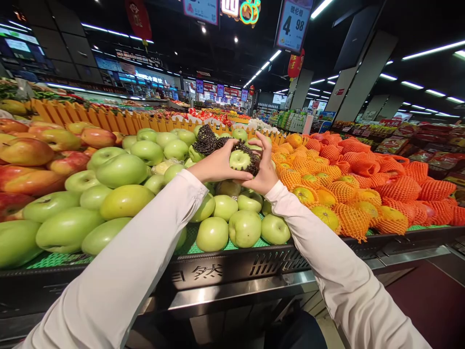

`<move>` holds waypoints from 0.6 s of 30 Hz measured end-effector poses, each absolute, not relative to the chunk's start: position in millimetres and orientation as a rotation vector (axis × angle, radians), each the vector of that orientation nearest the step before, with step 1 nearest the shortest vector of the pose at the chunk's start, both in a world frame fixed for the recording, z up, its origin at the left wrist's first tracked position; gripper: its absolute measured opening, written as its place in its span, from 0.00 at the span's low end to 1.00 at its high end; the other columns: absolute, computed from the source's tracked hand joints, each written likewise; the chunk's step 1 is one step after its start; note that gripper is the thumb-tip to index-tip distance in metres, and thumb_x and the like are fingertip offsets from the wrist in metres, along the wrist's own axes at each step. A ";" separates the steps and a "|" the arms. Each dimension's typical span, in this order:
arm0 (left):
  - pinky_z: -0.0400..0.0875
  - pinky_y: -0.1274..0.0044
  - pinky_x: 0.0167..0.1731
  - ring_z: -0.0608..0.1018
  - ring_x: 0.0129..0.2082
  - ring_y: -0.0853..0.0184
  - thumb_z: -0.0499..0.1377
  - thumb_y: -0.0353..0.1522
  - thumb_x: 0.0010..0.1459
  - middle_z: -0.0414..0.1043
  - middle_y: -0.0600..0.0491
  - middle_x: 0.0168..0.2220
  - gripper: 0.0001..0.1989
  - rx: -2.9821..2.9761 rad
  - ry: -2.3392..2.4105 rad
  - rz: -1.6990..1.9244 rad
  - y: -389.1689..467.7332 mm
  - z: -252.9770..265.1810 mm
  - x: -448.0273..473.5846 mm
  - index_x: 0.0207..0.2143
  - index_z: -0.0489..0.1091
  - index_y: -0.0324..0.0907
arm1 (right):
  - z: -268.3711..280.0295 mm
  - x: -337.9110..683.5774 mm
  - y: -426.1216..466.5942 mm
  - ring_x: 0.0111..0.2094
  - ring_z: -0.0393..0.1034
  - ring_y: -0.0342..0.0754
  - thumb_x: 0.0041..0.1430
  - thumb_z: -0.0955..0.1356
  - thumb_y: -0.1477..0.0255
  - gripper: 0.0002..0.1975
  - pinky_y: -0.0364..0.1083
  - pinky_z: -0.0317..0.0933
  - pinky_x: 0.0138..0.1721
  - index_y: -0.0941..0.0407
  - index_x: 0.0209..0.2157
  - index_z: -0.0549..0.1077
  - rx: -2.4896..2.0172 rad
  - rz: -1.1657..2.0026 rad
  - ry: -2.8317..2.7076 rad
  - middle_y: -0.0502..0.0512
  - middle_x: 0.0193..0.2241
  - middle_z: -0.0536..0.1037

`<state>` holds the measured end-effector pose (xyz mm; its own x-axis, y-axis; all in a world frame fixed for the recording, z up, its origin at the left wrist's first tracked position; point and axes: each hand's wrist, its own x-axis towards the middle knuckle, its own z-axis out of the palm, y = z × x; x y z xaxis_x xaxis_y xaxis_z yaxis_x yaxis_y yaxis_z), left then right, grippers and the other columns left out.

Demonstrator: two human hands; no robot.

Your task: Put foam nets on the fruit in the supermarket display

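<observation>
A green apple is held between my two hands above the pile of green apples. A dark foam net lies around it, and more of the mesh bunches up behind my left hand. My left hand grips the apple from the left, thumb across its lower front. From the other side my right hand closes on the netted apple, with a finger raised at the top. Beneath them, bare green apples rest at the display's front. The far side of the held apple is hidden.
Large green fruits and red-yellow fruits fill the left. On the right are orange fruits in orange nets and fruits in red nets. A black display edge runs in front; an orange picket divider stands behind.
</observation>
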<state>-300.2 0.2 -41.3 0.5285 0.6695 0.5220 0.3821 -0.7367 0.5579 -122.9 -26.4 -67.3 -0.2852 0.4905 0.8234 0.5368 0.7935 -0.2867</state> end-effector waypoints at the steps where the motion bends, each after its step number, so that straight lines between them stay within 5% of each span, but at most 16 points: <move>1: 0.65 0.55 0.60 0.72 0.58 0.46 0.74 0.43 0.39 0.67 0.38 0.57 0.52 2.381 0.871 1.100 2.2 -42.7 -300.1 0.63 0.56 0.39 | -67.4 -123.2 -26.9 0.63 0.59 0.61 0.48 0.76 0.54 0.57 0.62 0.59 0.65 0.48 0.69 0.39 -0.717 -0.035 -1.938 0.66 0.66 0.53; 6: 0.61 0.59 0.65 0.64 0.66 0.50 0.72 0.40 0.49 0.58 0.43 0.65 0.48 2.203 0.782 1.815 19.8 -40.6 -309.8 0.65 0.48 0.48 | -72.2 -118.4 -20.4 0.65 0.57 0.61 0.53 0.73 0.51 0.54 0.61 0.59 0.64 0.51 0.69 0.37 -0.746 -0.061 -1.834 0.68 0.66 0.52; 11: 0.37 0.59 0.74 0.35 0.75 0.58 0.59 0.48 0.64 0.51 0.57 0.71 0.40 1.920 0.802 2.321 25.1 -31.8 -332.1 0.69 0.38 0.55 | -81.5 -124.2 -13.1 0.69 0.46 0.64 0.56 0.72 0.54 0.35 0.65 0.45 0.68 0.53 0.61 0.64 -0.993 -0.184 -2.065 0.67 0.65 0.58; 14: 0.36 0.57 0.74 0.30 0.74 0.61 0.53 0.51 0.67 0.54 0.60 0.70 0.35 1.917 0.797 2.223 19.3 -30.7 -336.9 0.68 0.41 0.56 | -88.3 -134.9 -8.1 0.72 0.36 0.67 0.58 0.71 0.53 0.28 0.70 0.37 0.68 0.48 0.58 0.72 -1.158 -0.181 -2.221 0.61 0.70 0.53; 18: 0.32 0.59 0.75 0.28 0.74 0.60 0.60 0.46 0.64 0.47 0.58 0.72 0.42 1.838 0.938 2.351 16.2 -30.9 -331.3 0.69 0.35 0.55 | -84.5 -132.3 2.5 0.67 0.52 0.63 0.63 0.69 0.57 0.25 0.67 0.43 0.67 0.54 0.58 0.73 -1.166 -0.156 -2.124 0.64 0.62 0.68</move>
